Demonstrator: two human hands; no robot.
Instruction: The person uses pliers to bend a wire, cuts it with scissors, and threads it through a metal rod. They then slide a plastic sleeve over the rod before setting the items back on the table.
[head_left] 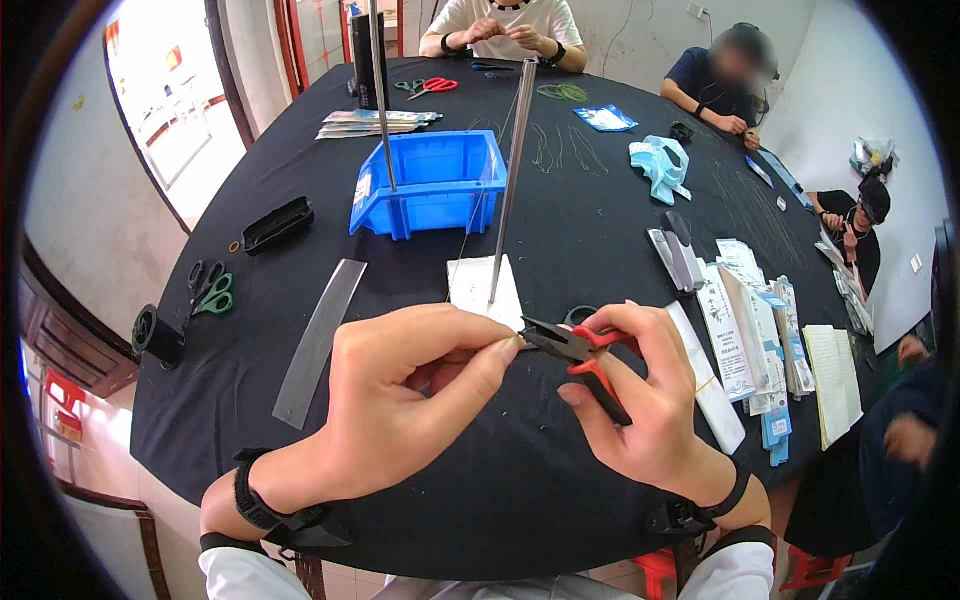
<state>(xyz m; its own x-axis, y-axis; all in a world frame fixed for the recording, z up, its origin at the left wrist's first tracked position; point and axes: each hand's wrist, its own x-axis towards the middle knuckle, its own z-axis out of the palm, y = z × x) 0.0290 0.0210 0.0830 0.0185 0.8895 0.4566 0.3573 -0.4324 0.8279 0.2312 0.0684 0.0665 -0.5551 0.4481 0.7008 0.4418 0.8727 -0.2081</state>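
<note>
My left hand (410, 385) is closed in a pinch, thumb against forefinger. Whatever sits between those fingertips is too small to make out. From the other side, my right hand (650, 400) grips red-and-black pliers (572, 350), their dark jaws pointing left and reaching the left fingertips. A metal rod (512, 190) stands upright on a white base (485, 285) just beyond my hands, and a thin line runs beside it. Left of my left hand lies a clear plastic strip (318, 345).
Behind the rod stands a blue bin (430, 210). Green-handled scissors (213, 295) and a black tray (277, 226) lie left. Printed packets (735, 335), a notebook (832, 385) and a grey stapler-like device (680, 255) lie right. Several people sit around the black-covered table (430, 530).
</note>
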